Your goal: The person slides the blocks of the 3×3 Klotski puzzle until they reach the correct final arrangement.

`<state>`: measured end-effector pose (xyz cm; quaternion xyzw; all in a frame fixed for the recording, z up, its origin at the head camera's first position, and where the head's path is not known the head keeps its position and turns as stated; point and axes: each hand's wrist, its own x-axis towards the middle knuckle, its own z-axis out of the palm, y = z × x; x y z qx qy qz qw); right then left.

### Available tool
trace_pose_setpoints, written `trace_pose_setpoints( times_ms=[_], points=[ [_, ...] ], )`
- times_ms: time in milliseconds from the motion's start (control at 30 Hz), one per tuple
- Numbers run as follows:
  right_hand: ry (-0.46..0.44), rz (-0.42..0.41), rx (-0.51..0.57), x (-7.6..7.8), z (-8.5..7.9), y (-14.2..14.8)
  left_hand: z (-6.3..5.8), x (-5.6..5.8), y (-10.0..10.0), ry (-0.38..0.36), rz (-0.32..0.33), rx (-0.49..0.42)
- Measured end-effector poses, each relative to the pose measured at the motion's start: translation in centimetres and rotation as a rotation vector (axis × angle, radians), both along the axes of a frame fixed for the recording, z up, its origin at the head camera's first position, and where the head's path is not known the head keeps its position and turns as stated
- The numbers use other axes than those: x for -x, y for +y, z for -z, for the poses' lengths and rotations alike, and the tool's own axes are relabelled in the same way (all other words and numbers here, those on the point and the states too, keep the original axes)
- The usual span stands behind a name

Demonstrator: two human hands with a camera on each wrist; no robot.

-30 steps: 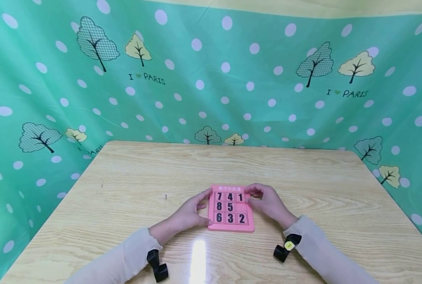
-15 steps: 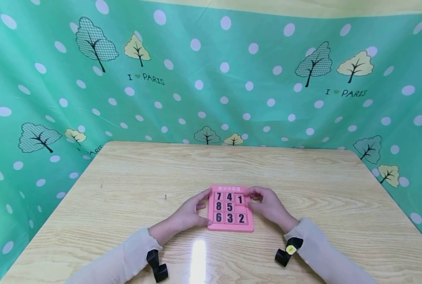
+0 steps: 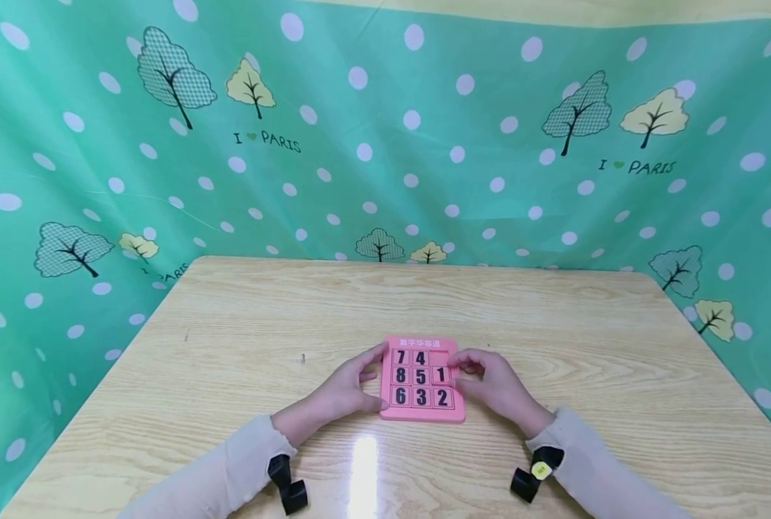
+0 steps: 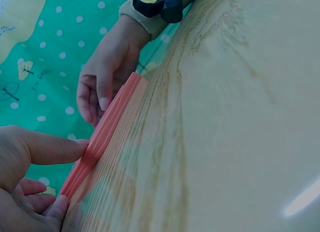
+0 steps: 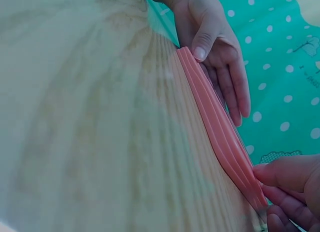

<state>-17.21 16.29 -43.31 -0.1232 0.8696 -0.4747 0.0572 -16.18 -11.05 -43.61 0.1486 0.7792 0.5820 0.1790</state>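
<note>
Pink number puzzle (image 3: 418, 414): what surroundings were logged?

"A green, polka-dotted curtain (image 3: 333, 194) hung behind a wood-grain table (image 3: 262, 317). The puzzle lay flat on the nearer part of that table, between the two hands."

"Condition of the hands?"

"The left hand (image 3: 343, 391) held the puzzle along its left side, thumb at the near corner, forefinger at the far one. The right hand (image 3: 497, 378) was at the right side, thumb and forefinger bent toward the tile marked 1 (image 3: 441, 375); whether they pinched it or only touched it, I could not tell."

"And the remaining tiles?"

"From the far row: 7 (image 3: 400, 357) and 4 (image 3: 421, 358); then 8 (image 3: 400, 375) and 5 (image 3: 421, 376) beside the 1; lastly 6 (image 3: 400, 396), 3 (image 3: 421, 397) and 2 (image 3: 442, 398). A bare slot (image 3: 437, 356) showed at the far right corner, directly beyond the 1."

"Hazards?"

"Three, in my judgement. A sideways push from the right risked swinging the puzzle round, had the left hold slackened. Uneven pressure on one corner of the 1 risked jamming it. A straying forefinger risked dragging the 4 into the bare slot."
</note>
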Motion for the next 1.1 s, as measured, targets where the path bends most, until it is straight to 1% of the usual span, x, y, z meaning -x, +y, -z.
trace_pose_setpoints(
  times_ms=[233,533,667,867,967,1100],
  points=[
    [0.010,-0.020,0.020,-0.4,-0.1,0.2,0.0,0.1,0.0,0.004,-0.005,0.003],
    [0.004,-0.017,0.047,-0.5,0.1,0.2,-0.2,0.0,0.1,0.000,-0.004,0.005],
    [0.008,0.002,0.039,-0.5,0.0,0.0,-0.2,0.0,0.1,0.003,-0.007,0.012],
    [0.046,0.026,0.014,-0.6,-0.1,-0.3,-0.2,-0.1,0.1,0.010,-0.007,0.015],
    [0.048,0.039,0.011,-0.6,-0.1,-0.6,-0.3,-0.1,0.1,0.012,-0.007,0.017],
    [0.054,0.028,0.000,-0.6,-0.2,-1.0,-0.3,-0.1,0.0,0.013,-0.004,0.010]
  ],
)
